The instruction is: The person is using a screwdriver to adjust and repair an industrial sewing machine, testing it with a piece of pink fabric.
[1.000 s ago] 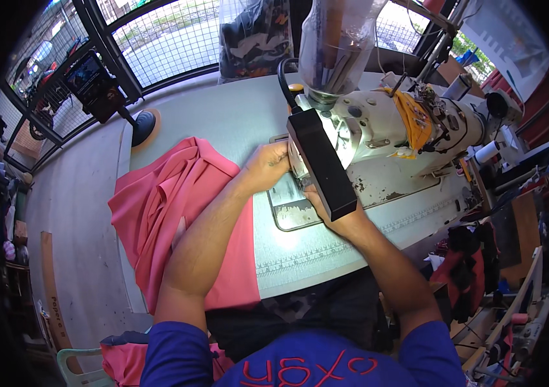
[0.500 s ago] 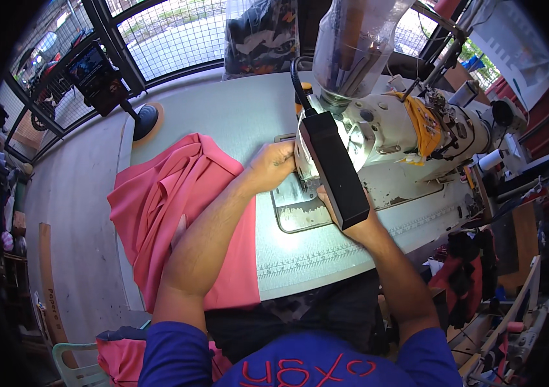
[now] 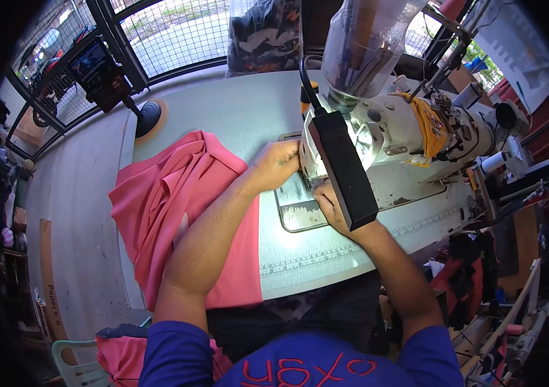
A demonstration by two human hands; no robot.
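Grip: left hand and right hand are both curled at the sewing machine, contents cannot be told; pink fabric lies on the surface beneath the left forearm.

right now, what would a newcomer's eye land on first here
Probably the loosely folded pink fabric, on the left of the pale table. Next, the worn white sewing machine at right, its lit end partly hidden behind a long black box-shaped object. The left hand is beside that end.
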